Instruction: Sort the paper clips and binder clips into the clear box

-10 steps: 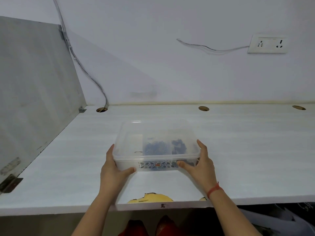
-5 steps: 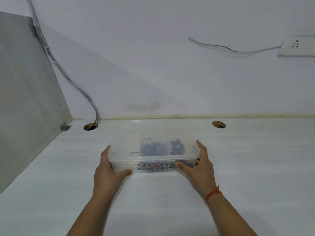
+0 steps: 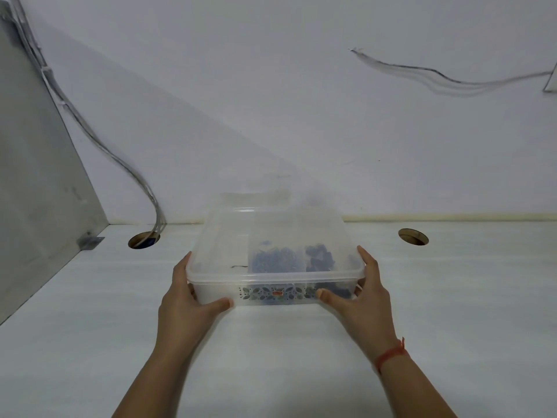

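Holding the clear box (image 3: 217, 260) from both sides, the left hand (image 3: 188, 300) and the right hand (image 3: 363, 300) are spread, thumbs on its front wall, probably to keep it level. It sits mid-counter (image 3: 452, 297), nearer the back edge, with dark clips (image 3: 280, 259) heaped toward its right side
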The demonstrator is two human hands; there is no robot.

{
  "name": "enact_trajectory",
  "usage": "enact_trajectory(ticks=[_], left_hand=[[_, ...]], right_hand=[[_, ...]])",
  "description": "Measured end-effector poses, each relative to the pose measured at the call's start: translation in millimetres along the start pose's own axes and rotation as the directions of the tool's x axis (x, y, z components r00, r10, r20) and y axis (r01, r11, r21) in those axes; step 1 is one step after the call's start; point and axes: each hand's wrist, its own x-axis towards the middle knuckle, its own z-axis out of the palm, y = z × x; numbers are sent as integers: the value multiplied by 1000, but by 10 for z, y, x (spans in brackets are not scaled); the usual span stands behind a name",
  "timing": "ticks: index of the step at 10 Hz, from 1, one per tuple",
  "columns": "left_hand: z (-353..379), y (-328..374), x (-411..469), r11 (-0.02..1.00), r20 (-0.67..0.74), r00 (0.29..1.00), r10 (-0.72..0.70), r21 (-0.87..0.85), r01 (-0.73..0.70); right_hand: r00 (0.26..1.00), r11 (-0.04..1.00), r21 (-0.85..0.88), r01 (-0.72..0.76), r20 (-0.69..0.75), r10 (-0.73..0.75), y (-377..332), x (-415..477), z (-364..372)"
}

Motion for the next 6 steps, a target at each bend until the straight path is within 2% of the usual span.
enact_trajectory(ticks=[5,6], left_hand=[[-28,68,-40,997,23,1000,21,-74,-19],[-40,88,-101,997,-30,1000,-8,-76,6]], right_hand=[[999,999,5,-42,-5,42,-58,-16,-4],[998,999,-4,-53,-33,53,-51,-44,-9]])
